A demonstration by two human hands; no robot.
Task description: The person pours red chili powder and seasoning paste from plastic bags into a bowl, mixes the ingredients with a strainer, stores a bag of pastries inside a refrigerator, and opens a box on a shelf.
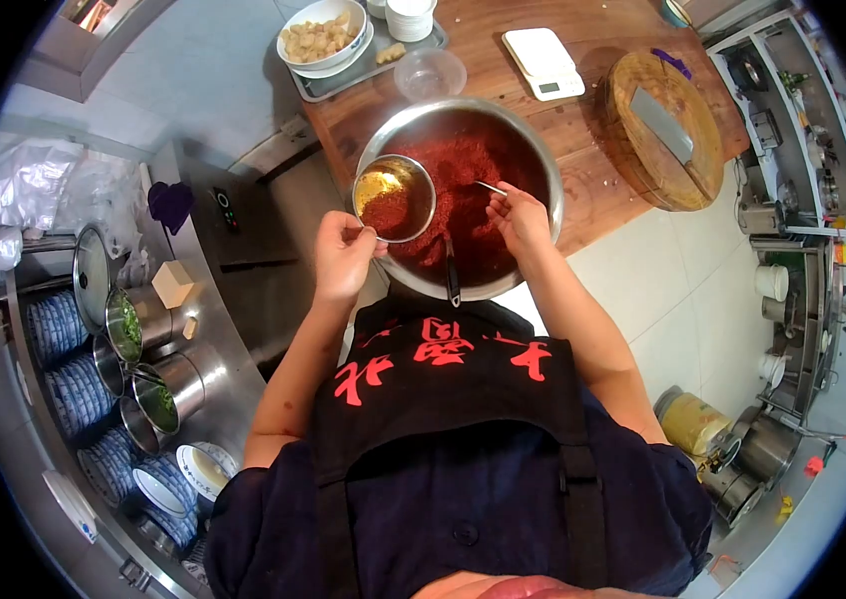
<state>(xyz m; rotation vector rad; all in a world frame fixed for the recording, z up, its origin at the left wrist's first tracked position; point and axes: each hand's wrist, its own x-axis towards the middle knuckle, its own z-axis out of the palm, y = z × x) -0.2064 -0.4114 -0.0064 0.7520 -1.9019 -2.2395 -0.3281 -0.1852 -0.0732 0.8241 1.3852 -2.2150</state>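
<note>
The left fingers [368, 238] pinch the near rim of a small metal bowl [427, 192], tilted, with dark red seasoning inside. The right fingers [502, 209] close around a thin metal handle [489, 187] whose far end is lost in the red mixture [461, 160] beneath them. Both sets of fingers are above a wide steel basin [555, 190] holding that mixture. Between them, a black-handled utensil [453, 277] leans across the basin's near rim. Beyond the fingers, on the wooden tabletop [488, 55], are a clear tub [430, 75] and, farther right, a white scale [541, 55]. Well right of the right fingers, a cleaver [657, 118] lies on a round chopping board [632, 155].
</note>
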